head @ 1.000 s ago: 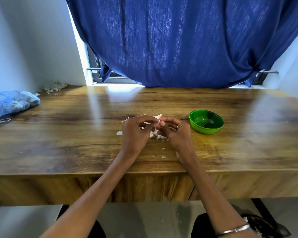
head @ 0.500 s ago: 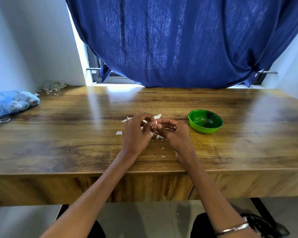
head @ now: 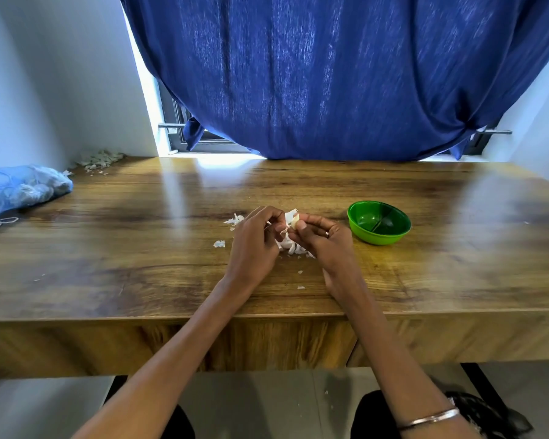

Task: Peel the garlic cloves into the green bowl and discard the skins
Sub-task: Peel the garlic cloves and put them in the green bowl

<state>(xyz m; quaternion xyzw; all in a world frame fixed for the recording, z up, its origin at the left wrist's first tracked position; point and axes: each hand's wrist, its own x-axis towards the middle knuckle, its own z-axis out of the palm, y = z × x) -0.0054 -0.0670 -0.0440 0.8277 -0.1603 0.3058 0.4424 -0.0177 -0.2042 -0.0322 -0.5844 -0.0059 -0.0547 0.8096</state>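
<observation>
Both hands meet over the middle of the wooden table (head: 140, 248). My right hand (head: 325, 240) pinches a pale garlic clove (head: 295, 222) between thumb and fingertips. My left hand (head: 255, 245) has its fingers curled and pinches a thin strip of skin (head: 282, 231) hanging off that clove. A small heap of white skins (head: 290, 247) lies on the table under the hands, with loose flakes (head: 219, 243) to the left. The green bowl (head: 379, 222) stands just right of my right hand; nothing shows inside it.
A blue mesh bag of garlic (head: 19, 188) lies at the far left edge. A pile of dry skins (head: 99, 158) sits in the back left corner. A blue curtain (head: 330, 74) hangs behind the table. Small skin flakes (head: 300, 286) dot the table near the front edge.
My hands have drawn slightly apart and lifted. The clove now shows at my right fingertips, with a strip of skin pulled away by the left.
</observation>
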